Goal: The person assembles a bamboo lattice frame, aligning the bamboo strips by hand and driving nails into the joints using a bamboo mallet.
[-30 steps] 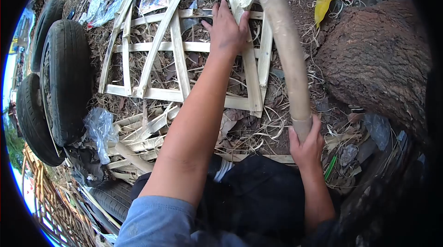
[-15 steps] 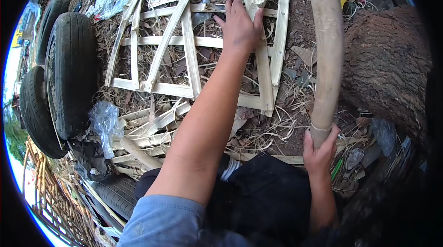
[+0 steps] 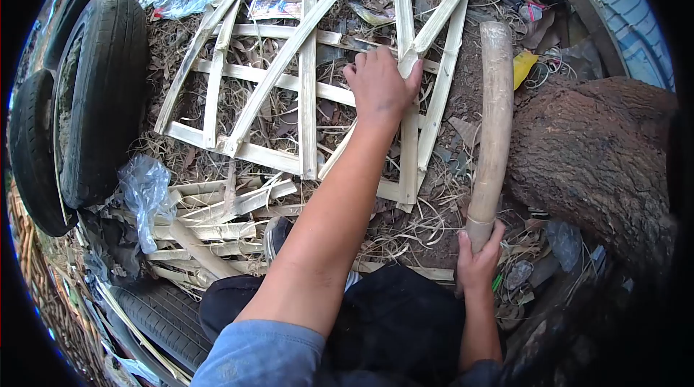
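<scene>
The left hand (image 3: pixel 382 90), grip unclear, is touching a lattice (image 3: pixel 308 76); past its edge, across soil (image 3: pixel 469 94), the right hand (image 3: pixel 479 262) is gripping a pole (image 3: pixel 493 126).

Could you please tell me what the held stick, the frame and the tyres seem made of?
Stick: probably bamboo, worn and tan, with a joint-like ring near the right hand.
Frame: likely split bamboo or wood, pale and unpainted, in flat strips.
Tyres: apparently black rubber, dull, with grooved tread.

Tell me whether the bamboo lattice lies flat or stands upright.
Flat: the bamboo lattice lies spread under the left hand, leaf litter showing through its gaps.
</scene>
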### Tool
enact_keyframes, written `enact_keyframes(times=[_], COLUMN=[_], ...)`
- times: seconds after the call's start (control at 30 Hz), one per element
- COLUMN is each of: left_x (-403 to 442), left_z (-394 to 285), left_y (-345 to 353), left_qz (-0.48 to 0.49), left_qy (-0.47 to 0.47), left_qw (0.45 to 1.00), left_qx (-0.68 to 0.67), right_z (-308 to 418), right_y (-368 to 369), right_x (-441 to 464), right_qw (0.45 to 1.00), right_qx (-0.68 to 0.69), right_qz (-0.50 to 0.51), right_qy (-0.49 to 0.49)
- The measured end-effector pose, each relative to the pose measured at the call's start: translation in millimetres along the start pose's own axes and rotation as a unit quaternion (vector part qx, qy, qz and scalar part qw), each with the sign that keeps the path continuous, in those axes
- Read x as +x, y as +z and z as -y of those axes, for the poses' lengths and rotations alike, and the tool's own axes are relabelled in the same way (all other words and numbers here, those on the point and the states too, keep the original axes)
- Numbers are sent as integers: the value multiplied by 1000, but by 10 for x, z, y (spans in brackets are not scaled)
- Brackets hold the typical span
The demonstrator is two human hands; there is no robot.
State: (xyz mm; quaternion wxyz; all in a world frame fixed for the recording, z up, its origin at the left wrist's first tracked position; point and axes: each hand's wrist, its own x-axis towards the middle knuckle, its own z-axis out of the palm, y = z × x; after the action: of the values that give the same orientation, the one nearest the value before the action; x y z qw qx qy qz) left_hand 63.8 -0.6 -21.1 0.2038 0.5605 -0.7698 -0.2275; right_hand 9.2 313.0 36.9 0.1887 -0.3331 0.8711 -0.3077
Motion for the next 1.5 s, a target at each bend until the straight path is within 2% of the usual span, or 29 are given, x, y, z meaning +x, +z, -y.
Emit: enact_keyframes(times=[0.03, 0.27, 0.47, 0.5, 0.53, 0.63, 0.8, 0.9, 0.97, 1.0, 1.07, 1.2, 1.27, 1.33, 1.43, 1.5], left_x=[12, -18, -25, -22, -23, -35, 11, 8, 18, 26, 17, 22, 22, 11, 5, 7], left_z=[15, 57, 43, 34, 27, 9, 71, 91, 77, 76, 84, 58, 96, 112, 87, 87], left_y=[43, 77, 53, 51, 47, 44, 122, 133, 115, 121, 125, 116, 150, 145, 138, 137], left_qz=[-38, -81, -66, -66, -71, -86, -91, -92, -85, -86, -92, -82, -86, -82, -89, -78], left_qy=[19, 67, 71, 74, 75, 79, 39, 41, 36, 35, 38, 41, 36, 38, 48, 47], left_qw=[999, 992, 993, 992, 994, 993, 995, 994, 993, 993, 993, 993, 993, 995, 993, 994], left_qx=[-3, -74, -74, -76, -47, 24, -23, -31, -68, -69, -65, -74, -69, -53, -64, -66], right_z=[28, 30, 43, -13, -28, 33, 338, 497, 553, 521, 480, 508, 299, 450, 479, 336], right_y=[-35, -83, -143, -107, -89, -88, -471, -871, -1085, -1115, -1137, -1036, -1013, -993, -930, -830], right_x=[-1, 30, 12, -1, -14, -60, -198, -241, -179, -136, -36, 226, -221, -343, -348, -190], right_qw=[1000, 999, 999, 1000, 1000, 999, 999, 991, 964, 964, 980, 974, 985, 985, 978, 982], right_qx=[-8, 4, -5, -1, -1, -48, -16, -35, -93, -94, -106, -138, -119, -112, -111, -114], right_qz=[-7, -31, -20, -27, -30, 10, 36, 97, 186, 186, 152, 131, 96, 108, 128, 115], right_qy=[-11, 10, 31, -7, -5, -1, 26, 81, 165, 164, 77, 119, 81, 71, 121, 97])
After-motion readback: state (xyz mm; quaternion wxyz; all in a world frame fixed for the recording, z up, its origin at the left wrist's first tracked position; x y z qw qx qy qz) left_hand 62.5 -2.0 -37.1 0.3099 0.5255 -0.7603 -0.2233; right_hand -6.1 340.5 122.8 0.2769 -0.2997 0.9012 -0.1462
